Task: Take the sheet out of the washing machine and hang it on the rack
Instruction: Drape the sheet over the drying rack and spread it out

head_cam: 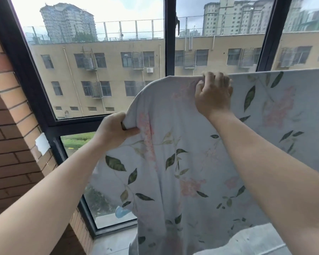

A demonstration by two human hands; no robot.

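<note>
sheet [191, 162]: pale cloth printed with green leaves and pink flowers; hangs in front of the window, folded over along a straight top edge that runs off to the right; drops past the bottom of the view.
under the fold: covered by cloth, cannot tell what bears it.
left hand [114, 131]: pinches the left edge of the sheet between thumb and curled fingers; lower than the right hand, level with the window's cross bar.
right hand [213, 94]: clenched over the top fold of the sheet, back of the hand toward the camera; up and to the right of the left hand.
window [168, 43]: dark frame, large panes above, smaller panes below.
brick wall [7, 126]: at the left, meets the window frame.
white tag [42, 144]: stuck on the brick wall, just beside the frame.
yellow building [109, 70]: outside, across the way; tall towers behind it.
blue thing [122, 211]: by the lower pane, just left of the sheet; too blurred to tell.
floor [114, 242]: grey, below the window.
</note>
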